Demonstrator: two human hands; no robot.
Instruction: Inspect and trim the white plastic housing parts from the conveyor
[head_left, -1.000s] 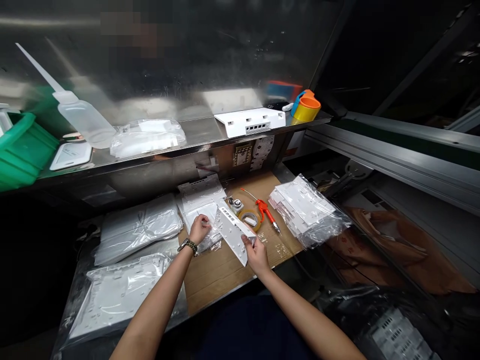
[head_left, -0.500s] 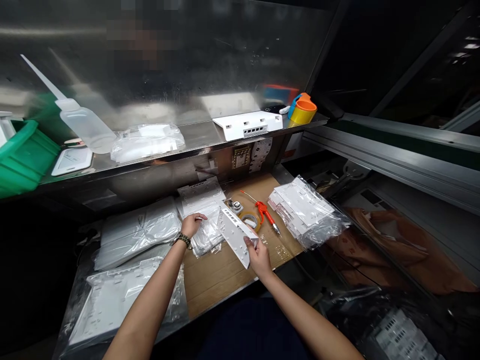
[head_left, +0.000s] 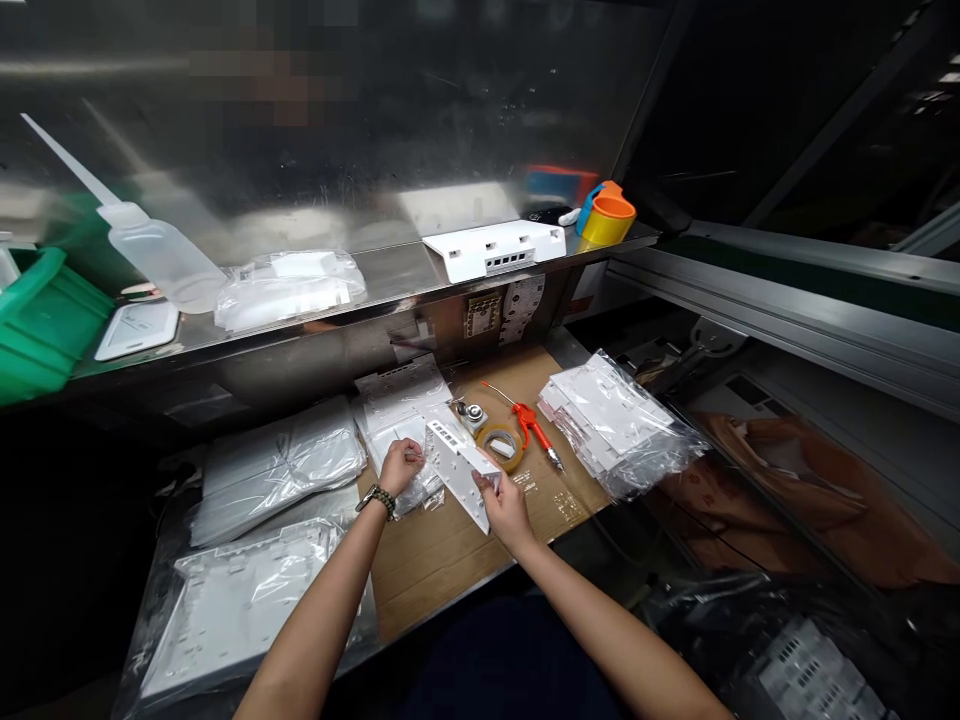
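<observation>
My right hand (head_left: 508,510) is closed on the lower right end of a white plastic panel (head_left: 459,470), a housing part with a row of square slots along its upper edge. The panel is tilted above the cardboard (head_left: 427,570). Close to the panel's left side is my left hand (head_left: 401,466), its fingers curled together in a pinch; whatever they hold is too small to make out. Under and beyond this hand lie clear plastic bags (head_left: 420,492) and another white slotted panel (head_left: 405,385). A roll of tape (head_left: 501,447) sits just behind the held panel.
To the right are a red air blow gun (head_left: 532,428) and bagged white panels (head_left: 611,410). Stacked plastic bags (head_left: 277,460) and a bagged panel (head_left: 232,600) lie left. The metal shelf (head_left: 397,272) carries a squeeze bottle (head_left: 161,255), another white housing (head_left: 499,247) and a yellow-orange tape holder (head_left: 609,215).
My left hand has moved right, toward the panel, and its fingers have curled into a pinch. The panel in my right hand has shifted slightly left, uncovering more of the tape roll.
</observation>
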